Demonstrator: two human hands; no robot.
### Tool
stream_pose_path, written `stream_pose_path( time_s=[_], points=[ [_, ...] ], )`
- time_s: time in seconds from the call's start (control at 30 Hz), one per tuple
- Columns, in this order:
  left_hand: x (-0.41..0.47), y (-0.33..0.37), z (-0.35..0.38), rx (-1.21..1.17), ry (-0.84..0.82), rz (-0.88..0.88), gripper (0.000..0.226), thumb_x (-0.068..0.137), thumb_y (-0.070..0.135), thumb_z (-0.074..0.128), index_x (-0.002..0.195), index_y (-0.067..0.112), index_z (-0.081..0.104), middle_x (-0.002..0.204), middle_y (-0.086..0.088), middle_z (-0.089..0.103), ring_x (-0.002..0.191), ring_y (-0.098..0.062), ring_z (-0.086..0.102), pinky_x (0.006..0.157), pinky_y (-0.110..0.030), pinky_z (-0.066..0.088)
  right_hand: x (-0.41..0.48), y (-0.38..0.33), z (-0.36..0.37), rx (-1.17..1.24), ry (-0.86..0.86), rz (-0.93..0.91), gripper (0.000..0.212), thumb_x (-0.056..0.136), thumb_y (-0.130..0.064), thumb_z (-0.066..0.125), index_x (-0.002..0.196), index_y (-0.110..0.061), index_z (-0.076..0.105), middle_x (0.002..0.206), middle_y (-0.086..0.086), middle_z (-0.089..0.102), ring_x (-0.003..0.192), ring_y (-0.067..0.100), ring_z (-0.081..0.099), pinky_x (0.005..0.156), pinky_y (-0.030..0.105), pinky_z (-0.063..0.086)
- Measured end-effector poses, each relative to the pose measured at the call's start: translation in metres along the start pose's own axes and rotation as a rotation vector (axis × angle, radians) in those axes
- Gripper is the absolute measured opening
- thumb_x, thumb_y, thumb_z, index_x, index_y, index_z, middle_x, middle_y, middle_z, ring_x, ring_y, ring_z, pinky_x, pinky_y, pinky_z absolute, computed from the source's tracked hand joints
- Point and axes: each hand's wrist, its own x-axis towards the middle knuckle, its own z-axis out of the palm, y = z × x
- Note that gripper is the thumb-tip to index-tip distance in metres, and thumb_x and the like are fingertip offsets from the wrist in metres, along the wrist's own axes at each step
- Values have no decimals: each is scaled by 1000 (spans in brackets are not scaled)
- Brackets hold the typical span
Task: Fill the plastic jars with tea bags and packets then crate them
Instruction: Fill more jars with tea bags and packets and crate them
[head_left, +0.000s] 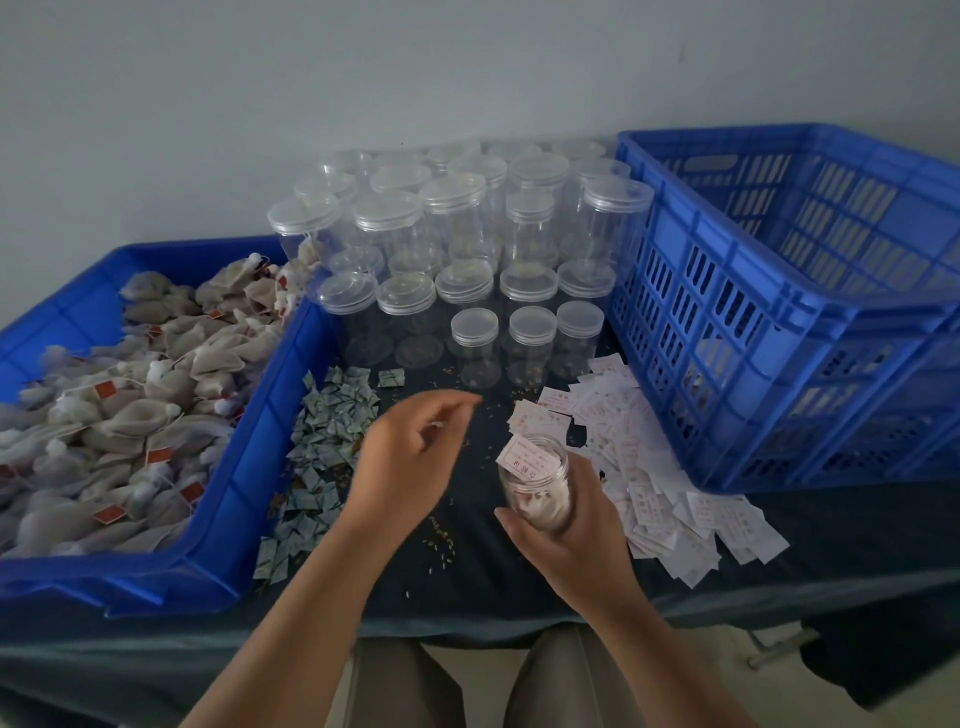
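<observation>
My right hand (569, 540) grips an open clear plastic jar (537, 491) just above the dark table. The jar holds tea bags, and a white slip with red print (524, 462) sticks out of its mouth. My left hand (410, 452) hovers to the left of the jar with loosely curled fingers; something small and white shows between them, too blurred to name. A blue bin (244, 467) on the left is full of tea bags (124, 395). Small green-printed packets (322, 447) lie beside the bin. White slips (660, 467) are heaped at the right.
Several lidded empty jars (467, 249) stand stacked at the back of the table. A large blue slatted crate (779, 312) sits at the right, atop another. Loose grains are scattered on the dark cloth (467, 587). A pale wall lies behind.
</observation>
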Motion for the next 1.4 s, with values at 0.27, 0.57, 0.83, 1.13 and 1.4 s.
stream_pose_path(
  time_s=[0.27,0.57,0.83,1.13,1.4],
  points=[
    [-4,-69,-2,648,-257,-356,86,90,51,78,160,24,35,143,-4,64,131,-27,60,102,-42,50,0,-2,1,24,6,-2,52,77,-53,84,120,-44,57,114,-26,70,102,1,71,77,14,55],
    [-6,-19,2,-181,-104,-383,12,96,44,65,107,41,64,100,14,72,89,3,68,77,-34,57,0,-3,2,10,-66,-33,54,78,-49,87,123,-43,57,115,-25,69,102,-1,70,76,8,52],
    [-10,24,8,-198,-394,-192,60,77,89,61,130,65,50,122,33,60,116,14,57,92,-21,48,0,4,4,-34,-116,-58,52,81,-54,86,121,-48,52,108,-19,70,89,9,73,70,24,61],
    [-26,41,25,272,-425,45,78,72,87,68,132,46,39,130,26,49,113,1,51,85,-21,44,-1,9,6,-9,-162,-99,51,81,-36,81,124,-43,56,105,-18,72,88,10,74,65,19,57],
    [-21,61,39,268,-365,72,59,91,84,40,113,33,62,112,19,61,103,-3,58,87,-28,51,4,14,8,-66,-130,-144,41,86,-40,77,117,-46,50,99,-27,69,80,-5,71,54,8,48]
  ],
)
